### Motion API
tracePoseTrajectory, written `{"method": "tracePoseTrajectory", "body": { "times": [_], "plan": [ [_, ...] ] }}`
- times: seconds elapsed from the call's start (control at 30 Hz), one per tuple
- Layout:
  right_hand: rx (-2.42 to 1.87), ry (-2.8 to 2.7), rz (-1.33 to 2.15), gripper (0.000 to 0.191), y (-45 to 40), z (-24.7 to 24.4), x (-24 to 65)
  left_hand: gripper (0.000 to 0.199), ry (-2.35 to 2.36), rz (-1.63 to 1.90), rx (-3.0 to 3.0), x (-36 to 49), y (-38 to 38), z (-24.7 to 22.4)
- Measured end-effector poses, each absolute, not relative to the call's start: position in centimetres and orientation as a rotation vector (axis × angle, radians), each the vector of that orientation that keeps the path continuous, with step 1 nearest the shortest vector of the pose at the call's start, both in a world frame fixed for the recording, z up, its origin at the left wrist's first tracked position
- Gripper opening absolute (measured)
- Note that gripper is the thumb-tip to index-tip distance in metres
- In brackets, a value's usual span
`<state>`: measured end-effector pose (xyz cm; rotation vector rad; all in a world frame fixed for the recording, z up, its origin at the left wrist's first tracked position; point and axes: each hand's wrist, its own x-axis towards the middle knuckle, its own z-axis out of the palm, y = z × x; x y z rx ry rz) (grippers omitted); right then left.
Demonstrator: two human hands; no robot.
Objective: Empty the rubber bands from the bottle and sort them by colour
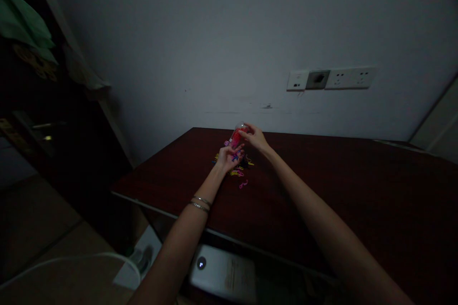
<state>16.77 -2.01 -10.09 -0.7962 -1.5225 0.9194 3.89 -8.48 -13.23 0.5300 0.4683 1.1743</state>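
Note:
My right hand (255, 137) is wrapped round a small clear container (240, 128) with red and pink pieces inside, tilted with its lower end toward my left hand. Palm up below it, my left hand (228, 156) holds some colourful bands (236, 155) in purple, blue and pink. More bands, yellow, pink and dark (236, 172), lie in a loose pile on the dark red table beneath and beside my left hand. One pink band (244, 184) rests apart, nearer the front edge.
The dark red table (322, 176) meets a pale wall with sockets (350, 78) at the right. Below the front edge is a white box-like object (223, 271). A dark door (46, 119) stands at the left, with a white cable (82, 256) below.

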Motion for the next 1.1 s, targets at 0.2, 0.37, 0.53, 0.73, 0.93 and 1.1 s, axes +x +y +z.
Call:
{"method": "tracePoseTrajectory", "body": {
  "times": [0.2,0.37,0.53,0.73,0.93,1.1],
  "plan": [
    [-0.791,-1.494,0.88,0.056,-1.8,-10.0,17.0,0.049,0.527,1.143,0.531,3.7,-8.2,-13.5],
    [-0.826,-1.43,0.782,0.06,-1.7,-9.9,17.3,0.045,0.578,1.234,0.481,3.7,-7.3,-14.1],
    [-0.811,-1.36,0.71,0.064,-1.3,-9.9,17.8,0.041,0.62,1.327,0.433,3.6,-7.2,-14.2],
    [-0.801,-1.397,0.735,0.063,-1.3,-10.0,17.7,0.037,0.62,1.335,0.388,3.8,-7.4,-14.0],
    [-0.775,-1.475,0.804,0.061,-2.2,-10.1,16.9,0.03,0.524,1.39,0.333,3.9,-7.1,-14.1],
    [-0.767,-1.561,0.694,0.058,-2.9,-9.9,16.6,0.023,0.477,1.494,0.288,3.7,-6.8,-14.5]
  ]
}}
